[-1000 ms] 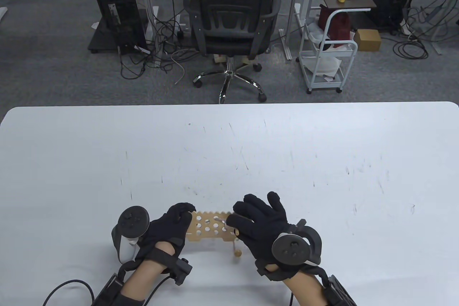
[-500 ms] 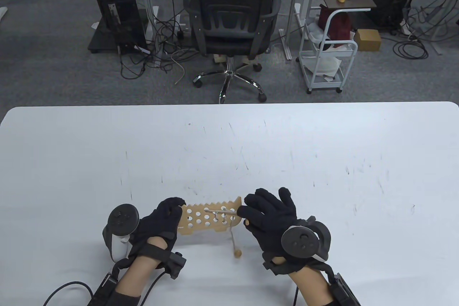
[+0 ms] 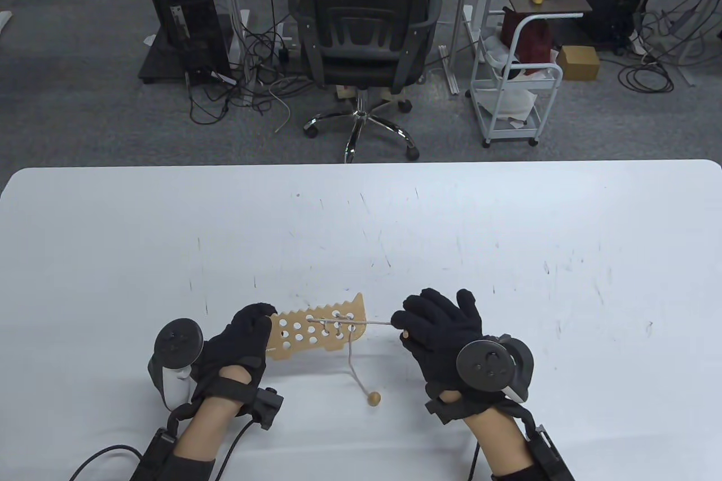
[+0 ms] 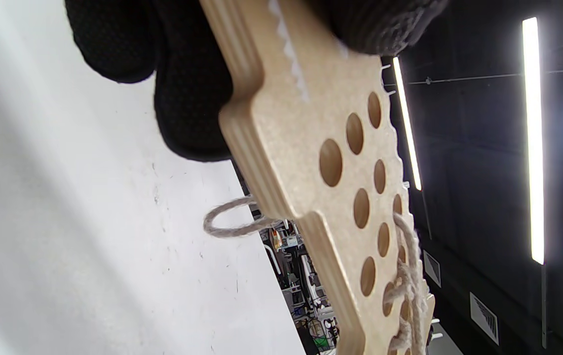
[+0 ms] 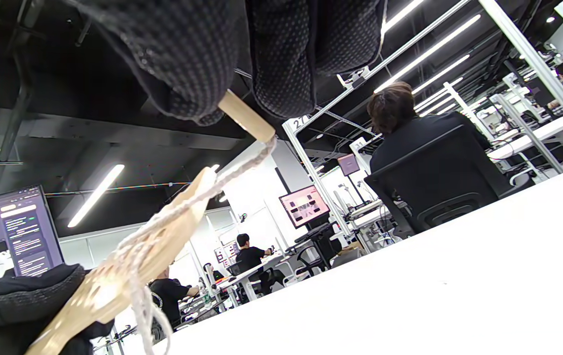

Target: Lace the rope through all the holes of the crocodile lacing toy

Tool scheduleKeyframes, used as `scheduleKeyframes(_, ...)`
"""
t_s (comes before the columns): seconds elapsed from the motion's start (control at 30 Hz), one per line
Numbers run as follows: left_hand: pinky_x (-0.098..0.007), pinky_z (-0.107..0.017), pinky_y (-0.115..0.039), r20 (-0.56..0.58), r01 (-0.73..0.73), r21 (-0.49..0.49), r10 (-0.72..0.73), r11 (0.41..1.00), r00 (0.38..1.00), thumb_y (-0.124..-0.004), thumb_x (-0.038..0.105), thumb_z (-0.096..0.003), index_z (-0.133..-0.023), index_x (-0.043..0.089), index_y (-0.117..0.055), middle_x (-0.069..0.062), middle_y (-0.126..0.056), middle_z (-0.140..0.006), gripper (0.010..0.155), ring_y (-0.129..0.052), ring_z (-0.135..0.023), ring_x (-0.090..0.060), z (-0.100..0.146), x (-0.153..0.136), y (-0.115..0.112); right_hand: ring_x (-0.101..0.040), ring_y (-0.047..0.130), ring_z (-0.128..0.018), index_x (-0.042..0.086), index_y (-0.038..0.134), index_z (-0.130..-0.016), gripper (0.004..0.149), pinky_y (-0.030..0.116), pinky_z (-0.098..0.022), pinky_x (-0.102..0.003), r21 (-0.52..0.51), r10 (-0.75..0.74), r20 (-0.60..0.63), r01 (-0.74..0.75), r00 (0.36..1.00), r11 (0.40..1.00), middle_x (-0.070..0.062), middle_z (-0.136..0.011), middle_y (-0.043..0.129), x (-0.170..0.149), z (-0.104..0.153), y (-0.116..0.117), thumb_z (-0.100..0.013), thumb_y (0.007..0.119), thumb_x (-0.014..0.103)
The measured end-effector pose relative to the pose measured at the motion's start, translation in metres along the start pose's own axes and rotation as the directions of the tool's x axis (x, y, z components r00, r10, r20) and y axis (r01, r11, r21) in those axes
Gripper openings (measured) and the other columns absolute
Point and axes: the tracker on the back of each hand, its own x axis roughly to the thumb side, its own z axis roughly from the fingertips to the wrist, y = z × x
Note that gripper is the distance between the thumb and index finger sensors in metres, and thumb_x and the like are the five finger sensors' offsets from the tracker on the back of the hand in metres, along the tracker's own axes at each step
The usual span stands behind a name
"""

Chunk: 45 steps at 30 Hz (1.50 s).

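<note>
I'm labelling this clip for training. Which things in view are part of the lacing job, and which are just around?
In the job:
- crocodile board, gripped by left hand
- rope, its wooden needle pinched by right hand
- end bead

Just around:
- office chair
- white cart
- cardboard box

A white, scuffed bench (image 3: 507,233) is carrying the rope's wooden bead (image 3: 373,399), which is lying near its near edge.

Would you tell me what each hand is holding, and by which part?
The left hand grips the crocodile board by its left end. The right hand pinches the wooden needle at the rope's end.
</note>
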Motion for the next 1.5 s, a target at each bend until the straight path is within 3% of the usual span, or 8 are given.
scheduleKeyframes(1.5, -0.049, -0.062, -0.076, -0.082, -0.111, 0.186, 0.128, 0.976, 0.988, -0.071, 0.042, -0.043, -0.091, 0.025, -0.074, -0.001, -0.092, -0.072, 0.051, -0.103, -0.053, -0.021, -0.008, -0.02, 0.048, -0.042, 0.058, -0.097, 0.03, 0.083, -0.085, 0.04, 0.022, -0.069, -0.07, -0.086, 0.049, -0.311, -0.08, 0.949, 0.993, -0.015, -0.1, 0.079, -0.085, 0.001, -0.036, -0.046, 0.083, 0.026)
